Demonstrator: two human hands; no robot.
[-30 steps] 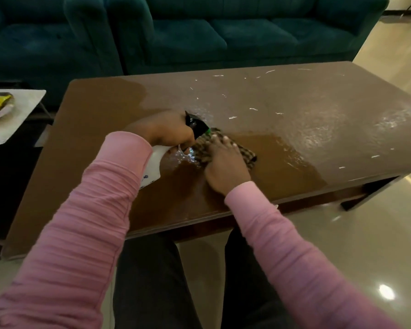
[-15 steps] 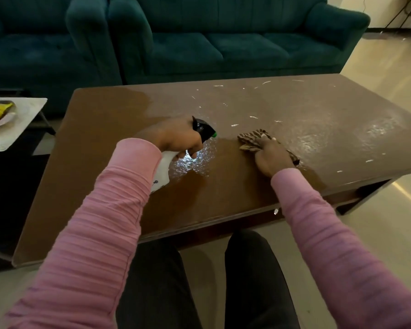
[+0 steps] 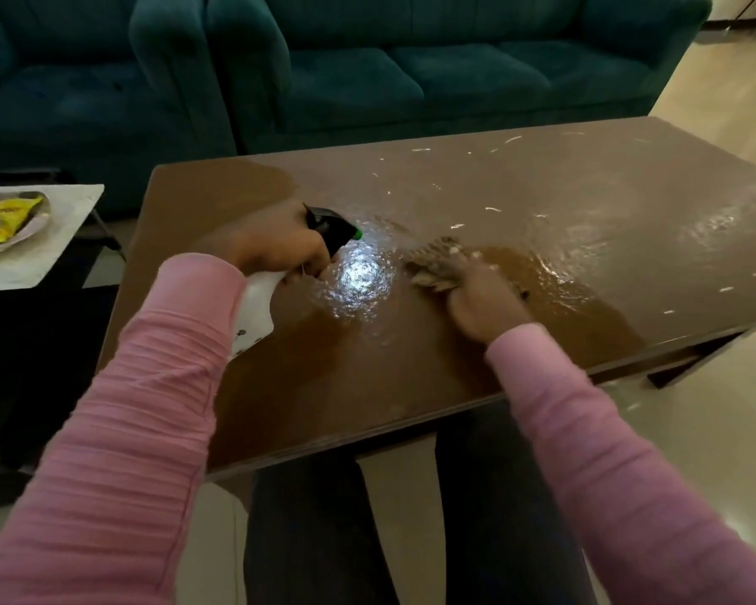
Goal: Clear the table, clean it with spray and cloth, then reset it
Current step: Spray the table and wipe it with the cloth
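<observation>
A brown wooden table (image 3: 607,203) fills the middle of the view, wet and glossy in its centre, with small white scraps scattered over its far half. My left hand (image 3: 276,246) grips a white spray bottle (image 3: 256,312) with a black, green-tipped nozzle (image 3: 332,229), held low over the tabletop and pointing right. My right hand (image 3: 485,299) presses a brown patterned cloth (image 3: 433,266) flat on the wet patch just right of the nozzle. The hand covers most of the cloth, and both are motion-blurred.
A teal sofa (image 3: 411,76) stands behind the table and a second one (image 3: 62,93) at the left. A small white side table (image 3: 40,251) at the left carries a plate with a yellow packet (image 3: 5,216). My legs are under the near edge; pale floor lies at the right.
My right hand has slid the cloth rightward away from the nozzle, then slightly back to the left. The spray bottle stays in place in my left hand. The camera has shifted a little.
</observation>
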